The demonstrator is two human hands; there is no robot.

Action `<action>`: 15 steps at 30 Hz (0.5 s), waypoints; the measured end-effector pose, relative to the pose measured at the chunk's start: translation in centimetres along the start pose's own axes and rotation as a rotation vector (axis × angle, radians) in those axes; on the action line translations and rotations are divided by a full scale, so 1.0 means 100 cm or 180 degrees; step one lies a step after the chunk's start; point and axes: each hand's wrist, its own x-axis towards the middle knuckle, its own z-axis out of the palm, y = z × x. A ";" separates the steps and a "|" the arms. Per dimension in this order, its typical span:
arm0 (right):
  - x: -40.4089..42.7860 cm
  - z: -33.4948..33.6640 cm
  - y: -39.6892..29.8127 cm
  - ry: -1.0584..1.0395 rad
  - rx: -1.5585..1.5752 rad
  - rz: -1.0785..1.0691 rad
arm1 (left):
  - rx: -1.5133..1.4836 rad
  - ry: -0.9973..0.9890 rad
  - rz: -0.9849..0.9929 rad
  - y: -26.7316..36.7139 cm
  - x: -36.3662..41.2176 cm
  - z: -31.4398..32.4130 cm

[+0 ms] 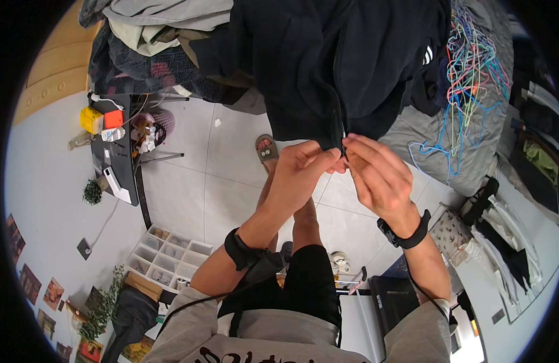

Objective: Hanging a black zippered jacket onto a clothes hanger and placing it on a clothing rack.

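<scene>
A black zip-front jacket [297, 81] hangs over the near edge of the bed in front of me, its two front edges meeting at the middle. My left hand [306, 170] pinches the bottom of one front edge between thumb and fingers. Close against it, my right hand [381, 174] grips the other edge at the bottom of the zipper [342, 122]. The fingertips of both hands nearly touch there and partly hide the zipper's end. Above that point the zipper's sides lie apart.
Piled clothes [147, 59] lie left of the jacket. A tangle of coloured hangers [472, 68] rests on the grey bedding [483, 131] at right. A black side table [120, 159] and a mesh wastebasket [166, 121] stand left, a clear-fronted shoe rack [168, 256] lower left.
</scene>
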 end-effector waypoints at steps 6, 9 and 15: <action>-0.001 0.001 -0.001 -0.0172 0.0084 -0.0115 | 0.0150 -0.0351 0.0088 -0.006 0.000 -0.015; 0.001 0.003 0.000 -0.0201 0.0179 -0.0084 | 0.0190 -0.0493 0.0002 -0.001 0.001 -0.020; 0.006 0.007 -0.001 -0.0372 0.0445 0.0211 | 0.0453 -0.0366 -0.0339 0.002 -0.003 -0.027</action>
